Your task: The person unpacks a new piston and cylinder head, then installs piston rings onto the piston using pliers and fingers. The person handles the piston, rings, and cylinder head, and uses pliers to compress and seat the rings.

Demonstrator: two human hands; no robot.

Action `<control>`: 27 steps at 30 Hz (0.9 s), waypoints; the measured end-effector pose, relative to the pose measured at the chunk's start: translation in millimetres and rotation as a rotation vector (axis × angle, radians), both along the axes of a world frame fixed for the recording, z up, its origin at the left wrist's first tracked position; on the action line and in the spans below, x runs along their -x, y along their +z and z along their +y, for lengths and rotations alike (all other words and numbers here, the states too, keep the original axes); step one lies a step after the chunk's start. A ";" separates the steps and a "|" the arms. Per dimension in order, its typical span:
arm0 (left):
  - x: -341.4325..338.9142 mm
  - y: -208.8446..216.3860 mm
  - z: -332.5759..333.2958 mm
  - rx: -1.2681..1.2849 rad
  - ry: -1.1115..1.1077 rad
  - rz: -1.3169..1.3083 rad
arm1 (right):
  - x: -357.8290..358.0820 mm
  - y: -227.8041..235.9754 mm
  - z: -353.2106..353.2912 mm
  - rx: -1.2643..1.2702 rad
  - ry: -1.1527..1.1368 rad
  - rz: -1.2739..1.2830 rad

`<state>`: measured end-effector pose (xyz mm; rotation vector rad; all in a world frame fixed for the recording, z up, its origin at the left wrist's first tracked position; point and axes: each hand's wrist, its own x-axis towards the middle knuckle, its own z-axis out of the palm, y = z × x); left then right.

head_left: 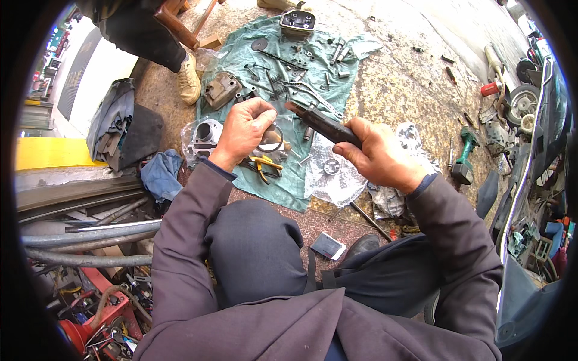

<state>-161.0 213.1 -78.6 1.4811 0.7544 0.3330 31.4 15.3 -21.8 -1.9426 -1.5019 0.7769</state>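
The right hand (382, 155) is wrapped around a dark bar-shaped tool (328, 125), thumb along its near end, and the tool slants away up and to the left, its reddish-brown tip near the left hand. The left hand (245, 131) is raised beside that tip with its fingers curled in and the thumb against them; whether something small is pinched there, I cannot tell. Both hands are above a green cloth (271, 194) spread on the ground, with the tool in the air between them. Just below the left hand, a black ring (272, 139) shows with clear plastic around it, and nearer the person are yellow-handled pliers (263, 166). To the left of the left hand sits a pale metal cylinder block (205, 135), and beyond it a brownish metal casting (221, 90). A chain (314, 98) lies on the cloth beyond the tool, among small metal parts. Below the tool, a small round metal part (332, 166) rests on a clear plastic bag (334, 188). Farther right, a green power drill (465, 153) lies on the ground. At upper left is another person's tan shoe (188, 79).
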 end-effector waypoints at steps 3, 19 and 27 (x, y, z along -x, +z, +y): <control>-3.0 2.9 -1.8 0.062 -0.007 -0.001 | 3.1 -3.1 -0.5 0.002 0.038 -0.078; 5.0 6.8 -4.5 -0.250 0.021 -0.068 | -28.2 -39.0 -33.6 0.183 0.232 -0.462; -11.9 4.4 -15.3 -0.144 -0.196 -0.046 | -45.1 -28.5 -74.0 0.597 0.242 -0.488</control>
